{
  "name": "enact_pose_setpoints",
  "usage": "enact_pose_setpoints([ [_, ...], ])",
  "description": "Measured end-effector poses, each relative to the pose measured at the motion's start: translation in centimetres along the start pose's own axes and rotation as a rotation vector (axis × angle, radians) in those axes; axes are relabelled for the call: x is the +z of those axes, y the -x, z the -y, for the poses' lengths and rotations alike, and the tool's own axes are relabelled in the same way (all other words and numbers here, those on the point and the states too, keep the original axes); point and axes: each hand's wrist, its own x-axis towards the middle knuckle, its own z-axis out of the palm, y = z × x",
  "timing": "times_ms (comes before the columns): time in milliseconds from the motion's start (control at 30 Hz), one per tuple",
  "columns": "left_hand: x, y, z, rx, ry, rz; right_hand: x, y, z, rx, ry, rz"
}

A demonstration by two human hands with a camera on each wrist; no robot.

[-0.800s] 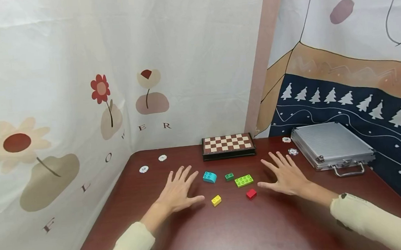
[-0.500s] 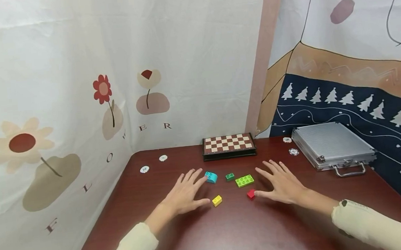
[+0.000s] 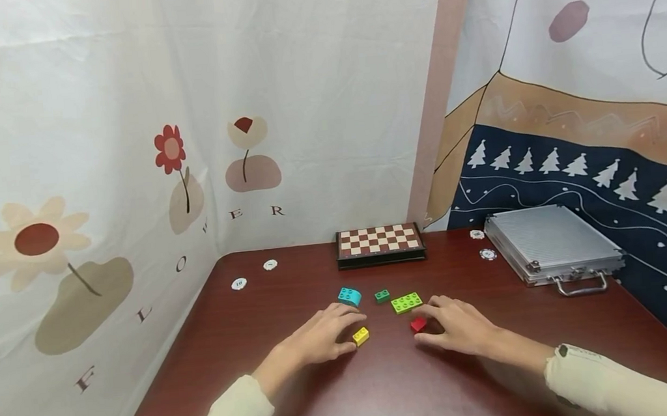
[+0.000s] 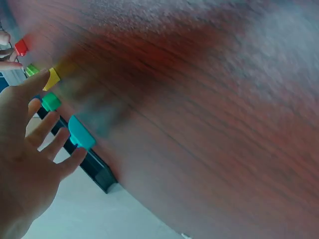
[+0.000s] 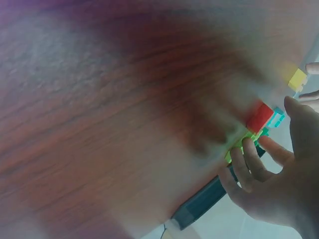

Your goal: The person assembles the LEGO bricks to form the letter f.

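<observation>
My left hand [image 3: 319, 337] reaches in beside a small yellow toy brick [image 3: 361, 336]; its thumb tip is right at the brick, with the index finger arching over behind it. In the left wrist view the other fingers spread loosely. My right hand [image 3: 460, 326] has its thumb and index finger on either side of a red toy brick [image 3: 418, 325], a gap showing between them in the right wrist view. Farther back lie a turquoise curved brick [image 3: 349, 296], a dark green brick [image 3: 382, 296] and a lime green brick [image 3: 406, 303], its right end close to my right fingers.
Behind the bricks sits a checkered board box [image 3: 380, 243]. A silver case [image 3: 553, 239] stands at the back right, with poker chips [image 3: 487, 254] beside it. More chips [image 3: 239, 284] lie at the back left. Printed curtains [image 3: 313, 105] hang behind the brown table [image 3: 372, 394].
Both hands have moved inward and lowered toward the yellow and red bricks. Their fingers, earlier spread wide, are now bent and closer together. The bricks lie where they were.
</observation>
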Motion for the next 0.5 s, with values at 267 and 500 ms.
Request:
enact_pose_setpoints([
  [267,0.8,-0.7,-0.2,-0.019,0.158,0.035,0.5,-0.4,0.4,-0.009,-0.067,0.017],
  [500,1.6,-1.1,0.1,-0.034,0.221,-0.027,0.8,-0.5,0.6,-0.048,-0.049,-0.004],
])
